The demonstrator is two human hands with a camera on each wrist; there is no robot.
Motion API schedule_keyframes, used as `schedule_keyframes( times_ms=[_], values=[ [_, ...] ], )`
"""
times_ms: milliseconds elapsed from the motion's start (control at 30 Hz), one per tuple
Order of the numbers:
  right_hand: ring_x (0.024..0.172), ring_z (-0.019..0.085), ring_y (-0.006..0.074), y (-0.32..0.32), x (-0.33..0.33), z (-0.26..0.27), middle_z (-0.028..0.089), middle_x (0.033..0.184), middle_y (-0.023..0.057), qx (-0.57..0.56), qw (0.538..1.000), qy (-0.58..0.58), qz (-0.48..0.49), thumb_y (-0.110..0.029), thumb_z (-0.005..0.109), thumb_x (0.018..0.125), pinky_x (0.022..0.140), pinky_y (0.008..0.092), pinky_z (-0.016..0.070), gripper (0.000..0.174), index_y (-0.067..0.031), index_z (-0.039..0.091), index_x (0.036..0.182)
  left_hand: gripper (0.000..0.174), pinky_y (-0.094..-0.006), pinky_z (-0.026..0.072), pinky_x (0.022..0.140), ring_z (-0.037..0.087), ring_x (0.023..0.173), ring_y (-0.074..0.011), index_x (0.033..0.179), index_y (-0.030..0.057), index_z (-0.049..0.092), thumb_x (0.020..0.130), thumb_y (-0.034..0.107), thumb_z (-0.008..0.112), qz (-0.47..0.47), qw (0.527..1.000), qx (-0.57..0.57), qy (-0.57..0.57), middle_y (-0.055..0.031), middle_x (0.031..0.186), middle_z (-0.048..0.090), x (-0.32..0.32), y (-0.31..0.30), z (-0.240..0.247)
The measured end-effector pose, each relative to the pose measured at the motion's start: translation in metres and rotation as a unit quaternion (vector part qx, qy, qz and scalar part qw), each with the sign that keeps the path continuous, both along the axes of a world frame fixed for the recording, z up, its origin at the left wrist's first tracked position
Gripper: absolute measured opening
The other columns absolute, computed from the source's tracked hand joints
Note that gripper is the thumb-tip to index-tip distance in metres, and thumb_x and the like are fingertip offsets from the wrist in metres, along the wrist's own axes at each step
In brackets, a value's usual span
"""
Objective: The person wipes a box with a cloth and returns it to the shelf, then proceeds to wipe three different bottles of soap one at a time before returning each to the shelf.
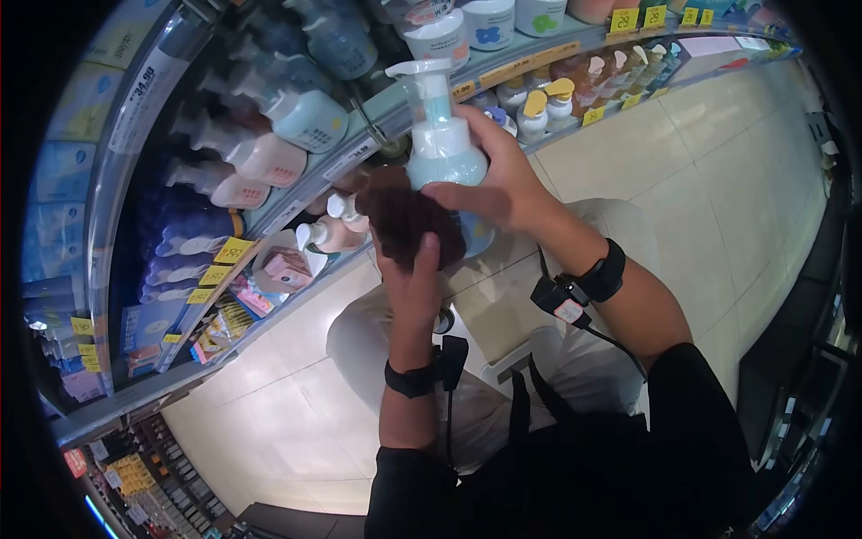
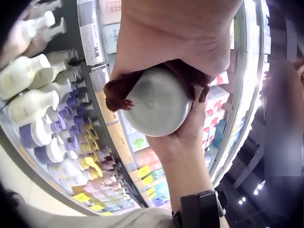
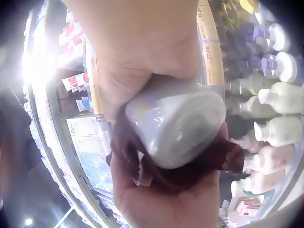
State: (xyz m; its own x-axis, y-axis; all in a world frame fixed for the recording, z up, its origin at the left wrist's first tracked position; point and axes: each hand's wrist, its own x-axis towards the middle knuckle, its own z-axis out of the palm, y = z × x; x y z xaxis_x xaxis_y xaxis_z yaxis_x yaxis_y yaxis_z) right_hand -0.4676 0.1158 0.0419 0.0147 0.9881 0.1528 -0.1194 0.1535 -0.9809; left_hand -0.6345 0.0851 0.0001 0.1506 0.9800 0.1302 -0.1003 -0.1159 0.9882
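A pale blue pump bottle (image 1: pixel 447 163) with a white pump head is held up before the shelf by my right hand (image 1: pixel 510 175), whose fingers and thumb curl round its body. My left hand (image 1: pixel 413 286) grips a dark brown cloth (image 1: pixel 401 216) and presses it to the side of the bottle. In the left wrist view, the bottle's round base (image 2: pixel 156 102) faces the camera, with cloth on both sides of it. The right wrist view shows the cloth (image 3: pixel 190 175) between the bottle and the left palm (image 3: pixel 166 206).
Pump bottles (image 1: pixel 310 119) line the upper shelf, with price strips (image 1: pixel 350 157) along its edge. On the lower shelf are more bottles (image 1: pixel 337 235) and a white box (image 1: pixel 285 268) of packets. Tiled floor (image 1: pixel 296 422) lies around the person's bent knees (image 1: pixel 359 337).
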Motion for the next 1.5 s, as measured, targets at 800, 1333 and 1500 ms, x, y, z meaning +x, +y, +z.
schedule_keyframes(
  times_ms=[800, 1333, 1500],
  values=[
    [0.091, 0.06, 0.0184, -0.002, -0.018, -0.003, 0.062, 0.103, 0.013, 0.068, 0.997, 0.021, -0.014, -0.037, 0.076, 0.07, 0.081, 0.0301, 0.0474, 0.066, 0.0021, 0.052, 0.117, 0.046, -0.0375, 0.0381, 0.101, 0.048, 0.118, -0.023, 0.13, 0.0029, 0.038, 0.097, 0.035, 0.036, 0.041, 0.967, -0.126, -0.217, -0.0103, 0.127, 0.047, 0.019, 0.001, 0.019],
    [0.086, 0.059, 0.0275, -0.006, -0.027, -0.003, 0.059, 0.1, 0.0172, 0.139, 0.971, -0.147, -0.129, -0.036, 0.071, 0.077, 0.075, 0.0335, 0.0469, 0.057, 0.0053, 0.054, 0.113, 0.047, -0.0354, 0.0397, 0.099, 0.048, 0.116, -0.0213, 0.131, -0.0036, 0.033, 0.094, 0.024, 0.045, 0.168, 0.983, -0.026, -0.07, -0.0136, 0.126, 0.047, 0.028, -0.012, -0.006],
    [0.085, 0.059, 0.0261, -0.004, -0.023, -0.003, 0.06, 0.098, 0.0166, 0.178, 0.966, -0.153, -0.105, -0.03, 0.071, 0.077, 0.075, 0.0328, 0.0468, 0.053, 0.0065, 0.055, 0.113, 0.049, -0.0346, 0.0394, 0.099, 0.048, 0.117, -0.0218, 0.132, -0.0022, 0.033, 0.095, 0.027, 0.045, 0.167, 0.973, -0.096, -0.128, -0.0135, 0.127, 0.046, 0.025, -0.01, 0.009]
  ],
)
